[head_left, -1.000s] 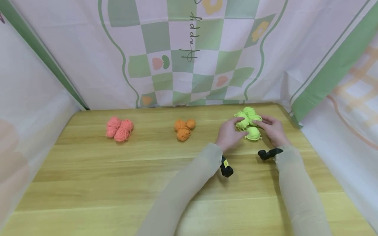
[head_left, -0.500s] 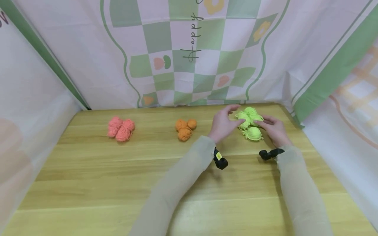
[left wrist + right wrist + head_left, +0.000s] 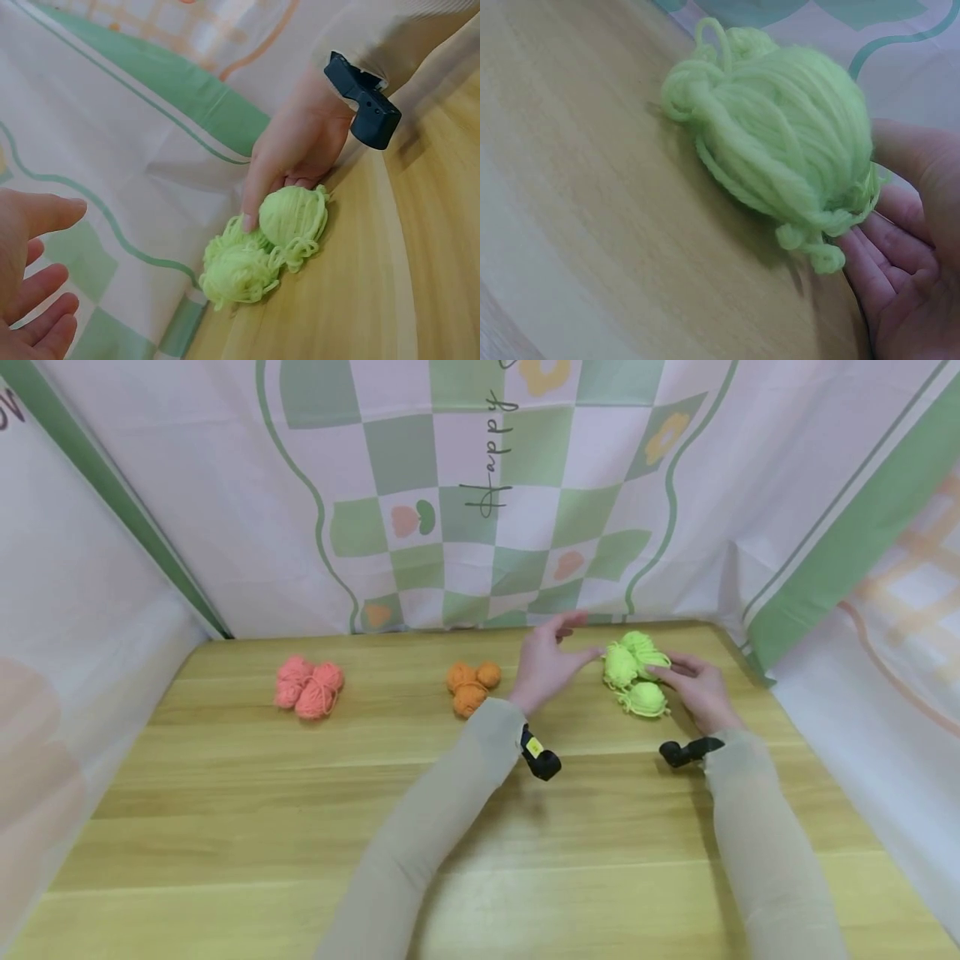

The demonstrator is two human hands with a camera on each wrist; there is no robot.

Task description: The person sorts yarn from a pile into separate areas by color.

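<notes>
Three lime-green balls of yarn (image 3: pixel 643 700) lie bunched together on the wooden table at the back right, loose strands hanging off them. My right hand (image 3: pixel 699 693) is at their right side, thumb on the yarn and fingers beside it, holding the rear right ball. In the right wrist view, one green ball (image 3: pixel 787 135) covers most of the others and part of the fingers. My left hand (image 3: pixel 546 664) hovers left of the green bunch, its thumb and fingers spread apart, with nothing in it. The left wrist view also shows that left hand (image 3: pixel 34 277) apart from the yarn.
Three orange balls of yarn (image 3: pixel 470 697) sit in a cluster just left of my left hand. Farther left lies a pink yarn cluster (image 3: pixel 309 687). A printed cloth (image 3: pixel 465 560) hangs behind the wooden table (image 3: pixel 262 827), with more cloth along both sides.
My left hand has let go of the green yarn and moved left, its fingers spreading. My right hand has stayed at the green yarn.
</notes>
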